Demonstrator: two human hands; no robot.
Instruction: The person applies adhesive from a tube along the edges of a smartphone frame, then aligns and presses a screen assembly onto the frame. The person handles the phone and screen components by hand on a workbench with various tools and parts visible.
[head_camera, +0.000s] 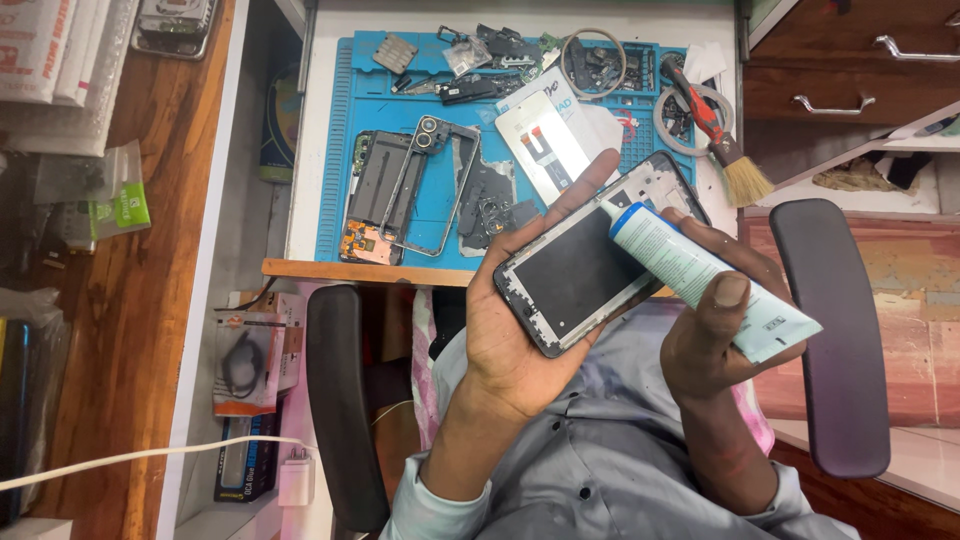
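Head view, centre of frame: left hand (520, 330) cupped under a black rectangular phone frame with a dark inner panel (590, 262), fingers wrapped round its upper edge. Right hand (715, 320), centre right, closed round a white and pale-blue squeeze tube with a blue collar (700, 275), thumb pressed on its flat end, white nozzle tip touching the frame's upper edge. Both held over the lap, below the counter (330, 140). Upper centre: blue silicone work mat (430, 215) strewn with a bare grey phone chassis (385, 190), dark circuit parts and a silver metal ring (595, 60). Upper right: red-handled bristle brush (720, 135). Black chair armrests at lower left and right.
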